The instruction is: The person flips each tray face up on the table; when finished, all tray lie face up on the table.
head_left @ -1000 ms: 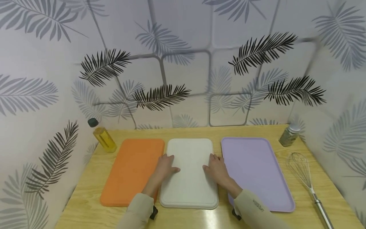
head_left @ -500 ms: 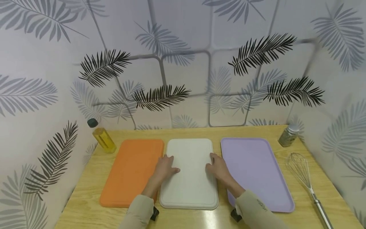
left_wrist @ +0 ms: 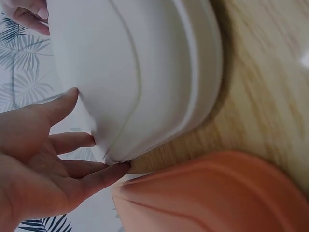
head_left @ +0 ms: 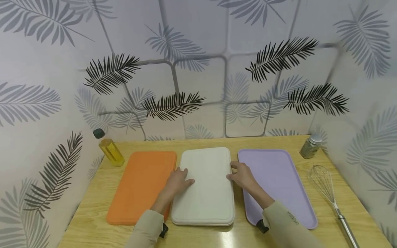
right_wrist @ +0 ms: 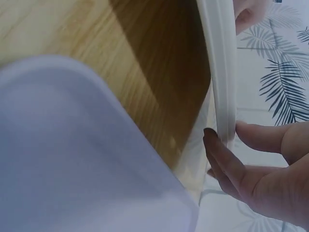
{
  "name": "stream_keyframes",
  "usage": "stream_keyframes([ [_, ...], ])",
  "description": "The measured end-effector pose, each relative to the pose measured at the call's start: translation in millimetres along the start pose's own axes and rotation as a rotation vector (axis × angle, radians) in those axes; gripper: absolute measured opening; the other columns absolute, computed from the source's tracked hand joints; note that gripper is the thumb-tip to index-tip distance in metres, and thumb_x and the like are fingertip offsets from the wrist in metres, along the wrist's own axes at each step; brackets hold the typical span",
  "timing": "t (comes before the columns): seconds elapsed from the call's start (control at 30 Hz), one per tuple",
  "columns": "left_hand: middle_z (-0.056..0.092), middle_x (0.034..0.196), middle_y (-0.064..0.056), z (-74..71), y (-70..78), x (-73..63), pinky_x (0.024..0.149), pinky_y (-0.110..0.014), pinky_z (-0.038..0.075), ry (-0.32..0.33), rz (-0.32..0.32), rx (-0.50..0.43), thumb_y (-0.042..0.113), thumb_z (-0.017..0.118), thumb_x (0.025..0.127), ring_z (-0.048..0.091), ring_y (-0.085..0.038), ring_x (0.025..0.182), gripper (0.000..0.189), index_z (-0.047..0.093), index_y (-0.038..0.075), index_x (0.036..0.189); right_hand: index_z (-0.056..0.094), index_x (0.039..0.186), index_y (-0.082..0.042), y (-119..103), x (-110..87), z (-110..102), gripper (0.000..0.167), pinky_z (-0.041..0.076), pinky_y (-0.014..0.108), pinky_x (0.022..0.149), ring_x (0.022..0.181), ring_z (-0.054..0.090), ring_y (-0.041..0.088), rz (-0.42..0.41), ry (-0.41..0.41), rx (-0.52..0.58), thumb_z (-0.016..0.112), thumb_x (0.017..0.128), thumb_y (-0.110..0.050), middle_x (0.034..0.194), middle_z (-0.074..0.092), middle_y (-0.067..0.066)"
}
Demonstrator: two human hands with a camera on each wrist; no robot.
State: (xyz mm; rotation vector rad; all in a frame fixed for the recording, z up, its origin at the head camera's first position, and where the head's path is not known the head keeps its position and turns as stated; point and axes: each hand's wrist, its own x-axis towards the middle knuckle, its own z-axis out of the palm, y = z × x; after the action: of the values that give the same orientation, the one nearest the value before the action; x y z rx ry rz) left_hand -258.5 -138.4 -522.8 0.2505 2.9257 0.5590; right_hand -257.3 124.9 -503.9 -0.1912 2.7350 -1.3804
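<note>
In the middle of the table lies a white rectangular tray [head_left: 206, 189], its right side raised and tilted. My right hand [head_left: 243, 175] pinches that side near its far end; in the right wrist view the thumb [right_wrist: 260, 137] is on the top face and the fingers [right_wrist: 227, 162] are beneath the rim. My left hand [head_left: 176, 182] holds the opposite edge, with thumb on the upper face and fingertips [left_wrist: 116, 171] at the rim. Beside the left hand lies an orange tray [head_left: 141, 189]; a lilac tray [head_left: 273, 186] lies beside the right hand.
A bottle of yellow liquid [head_left: 111, 151] stands at the back left. At the back right is a small glass jar [head_left: 310, 147] with a silver lid, and a wire whisk [head_left: 333, 203] lies in front of it. Leaf-patterned walls [head_left: 201, 79] border the wooden table [head_left: 93, 210].
My right hand has shifted from resting over the white tray's right edge to pinching it, and that side has risen. The left hand stays almost in place.
</note>
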Motion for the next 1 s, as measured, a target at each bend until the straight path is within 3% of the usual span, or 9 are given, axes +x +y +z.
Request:
stream_keyframes([
  [0.27, 0.033, 0.145, -0.035, -1.3, 1.0, -11.5, 0.108, -0.055, 0.032, 0.0, -0.031, -0.161, 0.03, 0.061, 0.095, 0.035, -0.047, 0.133, 0.059, 0.046, -0.009, 0.137, 0.049, 0.131, 0.015, -4.0, 5.7, -8.7, 0.054, 0.059, 0.036, 0.069, 0.08, 0.07, 0.029, 0.044, -0.048, 0.036, 0.071, 0.082, 0.005, 0.113, 0.062, 0.032],
  [0.4, 0.032, 0.146, -0.034, -0.8, 3.3, -32.3, 0.108, -0.056, 0.032, -0.002, -0.003, -0.192, 0.031, 0.064, 0.093, 0.036, -0.047, 0.133, 0.062, 0.047, -0.009, 0.137, 0.045, 0.134, 0.014, -6.8, 5.6, -12.5, 0.058, 0.059, 0.041, 0.069, 0.075, 0.07, 0.028, 0.067, -0.065, 0.105, 0.069, 0.082, 0.007, 0.113, 0.061, 0.034],
  [0.7, 0.034, 0.139, -0.042, 7.1, 17.7, -94.4, 0.095, -0.06, 0.043, 0.019, 0.112, -0.135, 0.044, 0.071, 0.082, 0.045, -0.056, 0.119, 0.081, 0.047, -0.014, 0.133, 0.045, 0.136, 0.012, -8.6, 4.5, -22.0, 0.058, 0.059, 0.04, 0.068, 0.074, 0.068, 0.025, 0.049, -0.076, 0.184, 0.067, 0.082, 0.008, 0.116, 0.058, 0.036],
  [1.0, 0.027, 0.146, -0.038, 16.1, 13.7, -123.2, 0.098, -0.063, 0.039, -0.043, 0.16, -0.203, 0.047, 0.076, 0.073, 0.038, -0.056, 0.126, 0.092, 0.042, -0.006, 0.14, 0.043, 0.137, 0.012, -12.1, 2.6, -31.3, 0.059, 0.059, 0.04, 0.068, 0.072, 0.067, 0.024, 0.049, -0.085, 0.228, 0.066, 0.083, 0.008, 0.12, 0.053, 0.036],
])
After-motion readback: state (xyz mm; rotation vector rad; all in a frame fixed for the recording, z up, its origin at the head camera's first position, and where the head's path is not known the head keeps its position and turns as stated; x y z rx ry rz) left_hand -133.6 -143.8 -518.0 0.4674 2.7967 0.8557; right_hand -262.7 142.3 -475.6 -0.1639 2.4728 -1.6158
